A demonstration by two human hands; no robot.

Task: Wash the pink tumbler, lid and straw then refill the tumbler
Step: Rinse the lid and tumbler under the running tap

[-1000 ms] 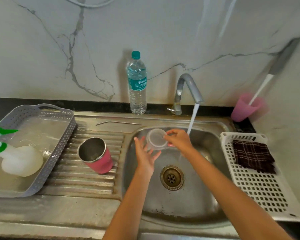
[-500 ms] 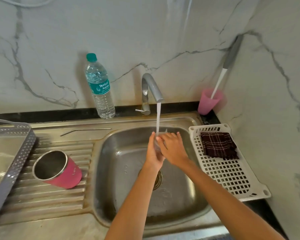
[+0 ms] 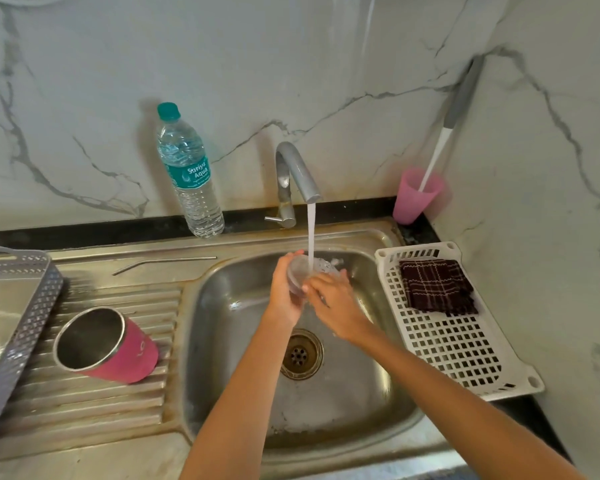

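Note:
Over the steel sink (image 3: 361, 403), my left hand (image 3: 284, 296) grips the clear round lid (image 3: 300, 273) under the running water from the tap (image 3: 297, 174). My right hand (image 3: 333, 303) touches the lid's lower edge with its fingertips; water splashes off the lid. The pink tumbler (image 3: 108, 344) lies tilted on the ribbed drainboard at the left, its steel inside facing me. A thin metal straw (image 3: 163, 263) lies flat on the sink's back ledge.
A water bottle (image 3: 189, 174) stands behind the drainboard. A pink cup (image 3: 416, 195) holding a long brush sits in the corner. A white perforated tray (image 3: 458, 348) with a dark cloth (image 3: 437, 287) lies right of the sink. A grey basket (image 3: 25, 320) stands at far left.
The view swung right and the hands carried the lid from beside the water stream into it. Both hands stay on the lid; water now splashes off it.

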